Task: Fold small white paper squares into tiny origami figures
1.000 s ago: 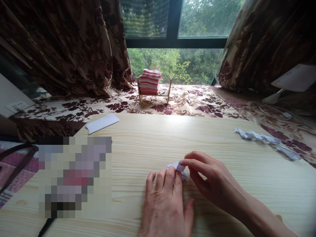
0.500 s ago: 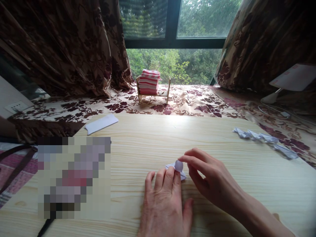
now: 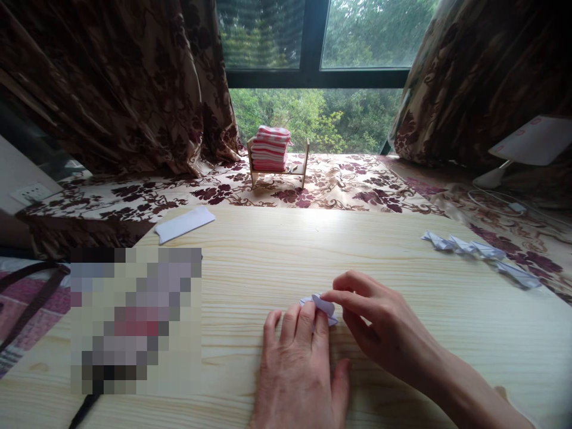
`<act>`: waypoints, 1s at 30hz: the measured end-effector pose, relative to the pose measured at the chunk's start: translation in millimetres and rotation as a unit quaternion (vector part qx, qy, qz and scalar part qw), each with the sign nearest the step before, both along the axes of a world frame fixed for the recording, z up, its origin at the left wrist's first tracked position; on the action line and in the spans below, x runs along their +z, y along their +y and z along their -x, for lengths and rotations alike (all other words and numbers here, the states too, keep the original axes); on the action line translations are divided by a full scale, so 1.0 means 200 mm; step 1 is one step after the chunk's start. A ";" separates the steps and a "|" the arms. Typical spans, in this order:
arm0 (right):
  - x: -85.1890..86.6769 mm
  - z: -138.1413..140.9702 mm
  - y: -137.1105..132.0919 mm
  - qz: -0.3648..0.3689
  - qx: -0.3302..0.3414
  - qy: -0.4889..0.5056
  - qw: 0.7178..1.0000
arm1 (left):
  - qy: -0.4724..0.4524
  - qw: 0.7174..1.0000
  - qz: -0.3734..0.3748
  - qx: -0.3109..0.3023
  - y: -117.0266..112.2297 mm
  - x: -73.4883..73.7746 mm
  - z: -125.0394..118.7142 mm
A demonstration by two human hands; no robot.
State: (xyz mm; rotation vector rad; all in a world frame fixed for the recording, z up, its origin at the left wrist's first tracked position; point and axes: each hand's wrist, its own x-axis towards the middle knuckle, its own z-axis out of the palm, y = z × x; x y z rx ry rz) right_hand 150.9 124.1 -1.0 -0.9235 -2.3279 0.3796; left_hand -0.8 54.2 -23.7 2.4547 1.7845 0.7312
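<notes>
The left hand point(image 3: 297, 363) lies palm down, its back uppermost, fingers pointing forward and slightly parted, the thumb held out to the side. The right hand point(image 3: 378, 307) reaches in from the right, index finger extended toward the left fingertips, wrist nearly straight, bare forearm point(image 3: 456, 378) slanting down to the lower edge.

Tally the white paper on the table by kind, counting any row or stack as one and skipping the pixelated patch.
Folded paper at the fingers of the left hand and right hand: 1
Flat paper strip or stack, far left: 1
Row of folded pieces, far right: 1
Total: 3
</notes>
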 end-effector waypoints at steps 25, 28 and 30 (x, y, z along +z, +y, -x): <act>-0.01 0.01 0.00 0.037 -0.005 -0.047 0.998 | 0.052 0.998 -0.012 -0.020 0.00 0.01 0.04; 0.00 0.00 0.00 0.047 -0.004 -0.048 0.998 | 0.057 0.998 -0.012 -0.026 0.01 0.01 0.04; 0.00 0.00 0.01 0.052 -0.003 -0.049 0.997 | 0.061 0.998 -0.013 -0.031 0.01 0.01 0.04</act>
